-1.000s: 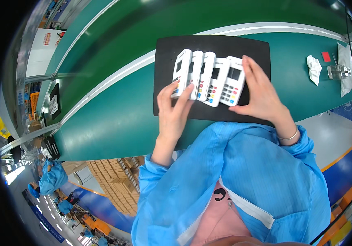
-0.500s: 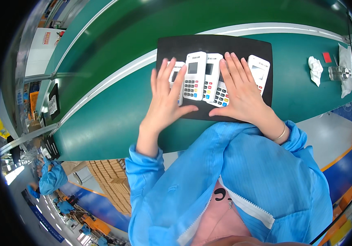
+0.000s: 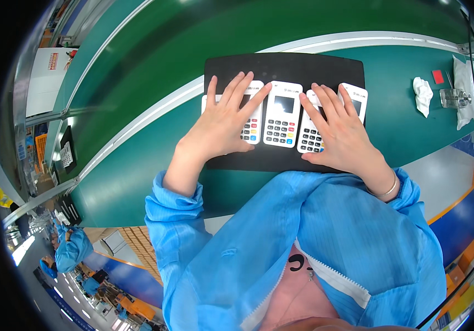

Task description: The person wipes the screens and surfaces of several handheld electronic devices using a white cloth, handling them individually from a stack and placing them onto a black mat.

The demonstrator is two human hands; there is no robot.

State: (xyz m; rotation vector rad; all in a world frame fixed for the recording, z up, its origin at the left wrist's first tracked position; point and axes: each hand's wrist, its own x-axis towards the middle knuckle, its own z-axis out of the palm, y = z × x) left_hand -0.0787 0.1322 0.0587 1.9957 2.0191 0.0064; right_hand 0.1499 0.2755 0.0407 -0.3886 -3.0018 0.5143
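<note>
Several white card payment terminals with small dark screens and keypads lie side by side on a black mat (image 3: 281, 63). My left hand (image 3: 220, 121) lies spread over the left ones, its fingers covering much of a terminal (image 3: 252, 122); another white edge (image 3: 206, 102) shows left of it. Between my hands a terminal (image 3: 282, 113) lies fully in sight, touched by neither palm. My right hand (image 3: 344, 132), fingers stretched out, rests across a terminal (image 3: 307, 135) and reaches the rightmost one (image 3: 356, 95), partly hiding both.
The mat lies on a green workbench (image 3: 148, 193). To the right are a crumpled white tissue (image 3: 423, 96), a small red piece (image 3: 438, 76), a clear glass bottle (image 3: 455, 99) and a white bag (image 3: 471, 91). Another person in blue (image 3: 73, 248) is far off at the lower left.
The middle terminals, overlapping before, now lie apart, with gaps around the central one. My left forearm has shifted left, and my right hand has moved slightly right and nearer to me.
</note>
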